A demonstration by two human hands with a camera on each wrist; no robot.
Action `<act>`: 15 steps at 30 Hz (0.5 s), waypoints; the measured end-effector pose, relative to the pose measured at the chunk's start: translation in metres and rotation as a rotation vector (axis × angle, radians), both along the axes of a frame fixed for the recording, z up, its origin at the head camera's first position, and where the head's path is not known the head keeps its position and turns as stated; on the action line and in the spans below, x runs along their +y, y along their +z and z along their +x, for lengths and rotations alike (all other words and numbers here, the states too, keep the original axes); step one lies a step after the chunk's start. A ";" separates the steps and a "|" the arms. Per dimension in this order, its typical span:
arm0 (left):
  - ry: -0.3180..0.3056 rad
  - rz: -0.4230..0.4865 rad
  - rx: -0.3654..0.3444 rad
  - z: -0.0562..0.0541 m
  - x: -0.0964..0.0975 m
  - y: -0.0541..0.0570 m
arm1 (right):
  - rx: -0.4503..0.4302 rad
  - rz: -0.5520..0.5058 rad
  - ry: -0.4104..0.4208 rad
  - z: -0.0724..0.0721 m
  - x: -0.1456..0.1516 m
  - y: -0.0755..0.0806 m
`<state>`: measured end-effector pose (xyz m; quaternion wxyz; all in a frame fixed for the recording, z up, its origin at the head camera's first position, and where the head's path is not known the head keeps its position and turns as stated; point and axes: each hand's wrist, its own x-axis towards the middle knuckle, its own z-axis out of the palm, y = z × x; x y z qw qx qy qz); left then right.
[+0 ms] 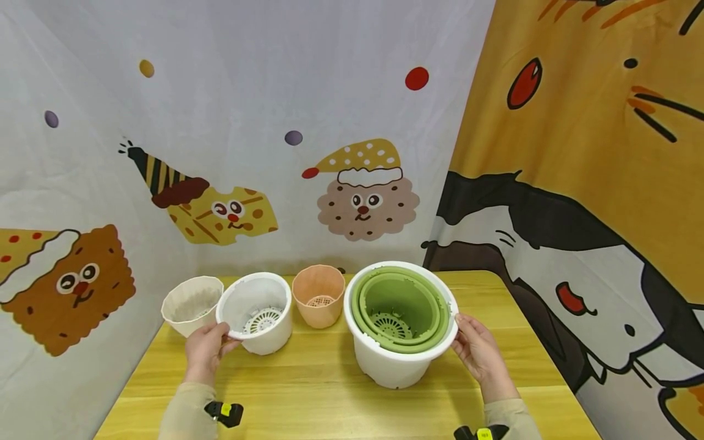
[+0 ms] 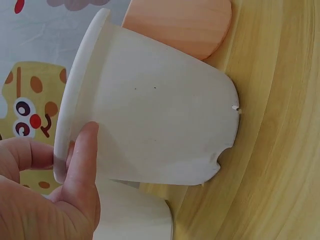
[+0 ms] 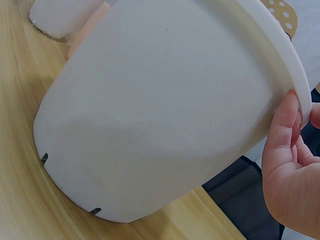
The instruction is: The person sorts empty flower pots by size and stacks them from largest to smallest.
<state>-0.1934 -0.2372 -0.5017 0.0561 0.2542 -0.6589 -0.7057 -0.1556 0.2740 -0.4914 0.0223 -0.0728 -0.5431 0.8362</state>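
My left hand (image 1: 205,353) pinches the near-left rim of a medium white flower pot (image 1: 275,341). In the left wrist view, thumb and fingers straddle the rim of this pot (image 2: 160,110), whose base is by the wooden table. On the right, my right hand (image 1: 480,353) grips the right rim of a large white flower pot (image 1: 390,370). Green flower pots (image 1: 412,296) sit nested inside it, the inner one with a slotted bottom. The right wrist view shows the large pot's smooth side (image 3: 145,110) and small notches at its base, with my fingers at the rim.
A cream ribbed pot (image 1: 189,299) stands at the far left, beside the medium white one. Between the two white pots, farther back, is an orange pot (image 1: 319,305). All are on a wooden table (image 1: 308,397), with printed cartoon cloth (image 1: 247,122) hanging behind and to both sides.
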 end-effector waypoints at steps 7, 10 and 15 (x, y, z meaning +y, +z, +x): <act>-0.012 0.008 0.048 0.002 0.001 0.011 | 0.011 -0.008 0.003 0.000 0.001 -0.001; -0.010 0.028 0.091 0.001 0.002 0.020 | 0.005 -0.007 0.000 0.000 0.001 -0.001; 0.017 0.033 0.126 0.002 0.002 0.038 | -0.005 -0.001 -0.002 0.000 0.000 0.001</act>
